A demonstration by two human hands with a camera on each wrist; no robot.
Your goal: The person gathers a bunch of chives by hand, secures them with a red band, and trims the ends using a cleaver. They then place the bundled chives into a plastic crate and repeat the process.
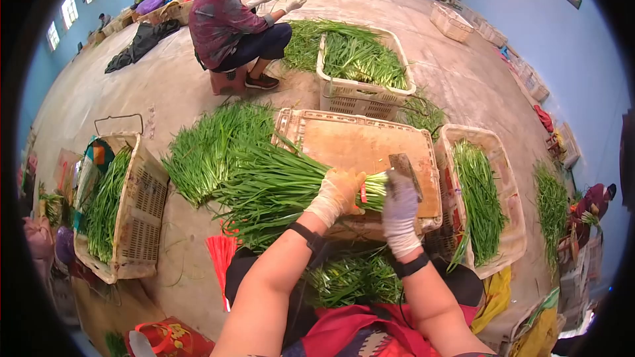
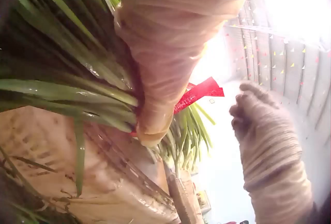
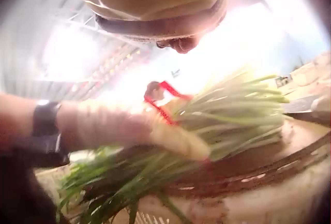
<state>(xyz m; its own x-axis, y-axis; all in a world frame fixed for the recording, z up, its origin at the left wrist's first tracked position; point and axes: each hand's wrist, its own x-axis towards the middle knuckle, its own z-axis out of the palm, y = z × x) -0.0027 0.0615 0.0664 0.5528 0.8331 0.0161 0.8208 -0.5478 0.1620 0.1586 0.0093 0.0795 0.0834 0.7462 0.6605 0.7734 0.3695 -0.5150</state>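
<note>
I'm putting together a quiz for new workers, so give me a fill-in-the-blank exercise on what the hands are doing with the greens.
The left hand grips a bunch of greens tied with a ____ band.
The right hand holds a ____ at the bunch's pale ends.
The bunch lies on a ____ board set on a crate.
Missing words: red, knife, wooden.

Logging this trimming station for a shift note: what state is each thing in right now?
bundle of greens: tied, lying across the cutting board.
red band: wrapped round the bundle.
left hand: gloved, grips the bundle.
right hand: gloved, holds the cleaver.
cleaver: blade at the bundle's pale ends.
right crate: upright, holding greens.
left crate: upright, holding greens.
</note>
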